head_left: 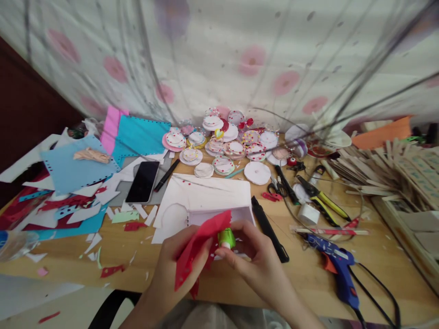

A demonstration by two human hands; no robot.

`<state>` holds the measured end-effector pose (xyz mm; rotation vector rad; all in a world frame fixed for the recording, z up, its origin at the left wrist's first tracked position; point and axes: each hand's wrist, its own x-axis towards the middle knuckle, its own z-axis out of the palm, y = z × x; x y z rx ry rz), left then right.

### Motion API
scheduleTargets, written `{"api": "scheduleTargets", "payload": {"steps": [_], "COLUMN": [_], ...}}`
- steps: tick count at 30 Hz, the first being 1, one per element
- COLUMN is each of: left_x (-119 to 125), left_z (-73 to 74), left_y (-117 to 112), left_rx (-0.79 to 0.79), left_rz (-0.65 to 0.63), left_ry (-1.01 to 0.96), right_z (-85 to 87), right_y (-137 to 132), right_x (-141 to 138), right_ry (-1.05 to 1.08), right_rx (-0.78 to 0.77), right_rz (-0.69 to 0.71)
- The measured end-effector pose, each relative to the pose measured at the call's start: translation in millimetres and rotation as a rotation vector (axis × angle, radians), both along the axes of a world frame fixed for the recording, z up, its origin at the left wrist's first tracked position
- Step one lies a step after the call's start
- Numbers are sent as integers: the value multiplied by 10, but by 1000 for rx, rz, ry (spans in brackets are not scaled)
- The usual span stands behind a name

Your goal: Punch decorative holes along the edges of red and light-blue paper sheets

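Note:
My left hand is closed around a piece of red paper, holding it tilted above the front of the table. Between the thumb and fingers of my right hand is a small green paper punch with a white part underneath. The punch sits at the right edge of the red paper; whether the edge is inside its slot I cannot tell. Beneath and behind my hands lies a white paper sheet, partly covered by them. A thick black marker rests to the right of my right hand.
Small layered paper discs crowd the table's back. A phone, blue sheets and paper scraps spread over the left. Yellow-black pliers, a blue glue gun with its cord, and many wooden sticks occupy the right.

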<state>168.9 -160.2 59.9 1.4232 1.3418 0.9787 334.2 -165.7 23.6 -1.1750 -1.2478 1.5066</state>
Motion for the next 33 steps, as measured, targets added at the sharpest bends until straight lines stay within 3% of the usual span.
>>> {"api": "scheduleTargets", "payload": {"steps": [3,10,17,26,33], "left_x": [-28,-82,-89,-99,-111], "left_z": [-20,-226,-223,-119,-84], "left_y": [2,-38,-25,11,-80], "left_rx": [8,13,-37,-141,-73], "left_rz": [-116,-119,-186,-294,-345], "left_ry": [44,171,188,133,119], "right_z": [18,53,7,45,-24], "right_y": [17,69,84,65,18], "right_x": [35,35,24,58,40], "right_ry": [67,256,199,-131,-302], "right_rx": [-20,-131,-124,194,407], "right_rz": [55,130,138,168,27]}}
